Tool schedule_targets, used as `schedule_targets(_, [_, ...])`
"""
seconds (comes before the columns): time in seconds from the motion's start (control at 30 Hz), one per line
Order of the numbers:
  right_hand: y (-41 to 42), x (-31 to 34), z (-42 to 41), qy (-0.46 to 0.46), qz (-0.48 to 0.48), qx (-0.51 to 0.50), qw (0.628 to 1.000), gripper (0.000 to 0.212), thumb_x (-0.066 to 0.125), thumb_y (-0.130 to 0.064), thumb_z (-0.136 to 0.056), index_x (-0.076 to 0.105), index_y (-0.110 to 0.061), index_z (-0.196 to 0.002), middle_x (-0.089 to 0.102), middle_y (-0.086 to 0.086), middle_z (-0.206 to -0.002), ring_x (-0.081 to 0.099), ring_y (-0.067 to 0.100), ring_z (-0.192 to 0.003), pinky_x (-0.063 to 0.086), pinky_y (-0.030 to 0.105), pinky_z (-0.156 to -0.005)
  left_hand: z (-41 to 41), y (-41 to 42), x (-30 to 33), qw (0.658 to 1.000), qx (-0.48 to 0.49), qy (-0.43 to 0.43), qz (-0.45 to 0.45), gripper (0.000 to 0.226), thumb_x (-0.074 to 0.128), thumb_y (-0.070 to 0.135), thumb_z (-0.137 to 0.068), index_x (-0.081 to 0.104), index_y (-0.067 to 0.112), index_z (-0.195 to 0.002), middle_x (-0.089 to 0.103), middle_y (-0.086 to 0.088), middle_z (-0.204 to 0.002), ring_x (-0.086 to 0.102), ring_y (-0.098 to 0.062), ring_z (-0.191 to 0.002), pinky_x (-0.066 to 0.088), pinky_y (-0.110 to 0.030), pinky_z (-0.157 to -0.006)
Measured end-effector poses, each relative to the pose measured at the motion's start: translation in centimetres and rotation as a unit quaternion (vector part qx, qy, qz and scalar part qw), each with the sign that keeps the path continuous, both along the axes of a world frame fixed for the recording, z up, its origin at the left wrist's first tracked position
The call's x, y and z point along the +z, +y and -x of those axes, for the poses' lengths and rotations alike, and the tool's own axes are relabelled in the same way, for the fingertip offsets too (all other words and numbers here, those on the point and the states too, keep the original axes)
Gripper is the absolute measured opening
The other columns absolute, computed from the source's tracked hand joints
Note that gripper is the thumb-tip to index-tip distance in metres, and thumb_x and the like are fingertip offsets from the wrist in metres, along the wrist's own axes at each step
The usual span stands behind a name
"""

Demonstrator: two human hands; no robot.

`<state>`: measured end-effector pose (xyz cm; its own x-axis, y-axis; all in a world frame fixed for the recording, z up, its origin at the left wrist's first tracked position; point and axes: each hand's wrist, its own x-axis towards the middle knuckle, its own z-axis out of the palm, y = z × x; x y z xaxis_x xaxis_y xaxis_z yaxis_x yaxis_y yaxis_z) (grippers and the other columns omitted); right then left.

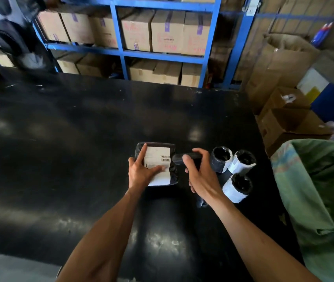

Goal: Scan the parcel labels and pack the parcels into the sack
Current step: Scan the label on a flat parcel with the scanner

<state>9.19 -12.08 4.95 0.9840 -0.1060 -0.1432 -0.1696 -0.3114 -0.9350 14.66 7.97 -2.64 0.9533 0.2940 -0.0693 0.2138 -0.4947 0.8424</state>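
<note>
On the black counter (60, 159), your left grip (141, 171) is pinning a labelled parcel (156, 159) while your right grip (198, 174) is clasping the scanner (184, 157).

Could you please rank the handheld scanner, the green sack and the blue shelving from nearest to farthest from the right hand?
1. Handheld scanner: gripped in the right hand.
2. Green sack: off the table's right edge.
3. Blue shelving: behind the table's far edge.

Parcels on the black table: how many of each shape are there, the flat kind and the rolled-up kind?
Flat parcel: 1, the black one with a white label, under the left hand.
Rolled parcels: 3, standing right of the right hand: one, another, and a nearer one.
Total: 4 parcels.
</note>
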Motion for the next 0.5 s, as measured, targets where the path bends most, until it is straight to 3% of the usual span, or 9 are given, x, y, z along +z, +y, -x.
schedule_targets(0.13, [0.3, 0.7, 0.3, -0.01, 0.031, -0.008, 0.999, 0.033, 0.042, -0.074, -0.091, 0.039, -0.054, -0.117, 0.069, 0.006, -0.095, 0.07, 0.032, -0.074, 0.061, 0.057, -0.074, 0.2, 0.3, 0.3, 1.0, 0.004, -0.017, 0.008, 0.109, 0.096, 0.047, -0.057, 0.039, 0.051, -0.15, 0.044, -0.004, -0.111, 0.049, -0.012, -0.097, 0.04, -0.02, -0.093])
schedule_targets(0.37, [1.1, 1.9, 0.2, -0.03, 0.061, -0.015, 0.998, 0.027, 0.039, -0.067, -0.098, 0.035, -0.049, -0.117, 0.069, 0.008, -0.095, 0.071, 0.033, -0.075, 0.062, 0.053, -0.069, 0.0, 0.3, 0.3, 0.999, -0.003, -0.032, 0.01, 0.111, 0.097, 0.048, -0.056, 0.039, 0.051, -0.15, 0.045, -0.004, -0.111, 0.051, -0.014, -0.097, 0.043, -0.024, -0.094])
schedule_targets(0.5, [1.3, 2.8, 0.0, -0.018, 0.043, -0.009, 0.999, 0.027, 0.039, -0.064, -0.1, 0.038, -0.047, -0.121, 0.069, 0.01, -0.094, 0.068, 0.03, -0.066, 0.054, 0.032, -0.046, -0.3, 0.4, 0.6, 0.999, -0.006, -0.04, 0.025, 0.11, 0.097, 0.049, -0.055, 0.04, 0.052, -0.149, 0.044, -0.003, -0.11, 0.052, -0.014, -0.097, 0.045, -0.025, -0.098])
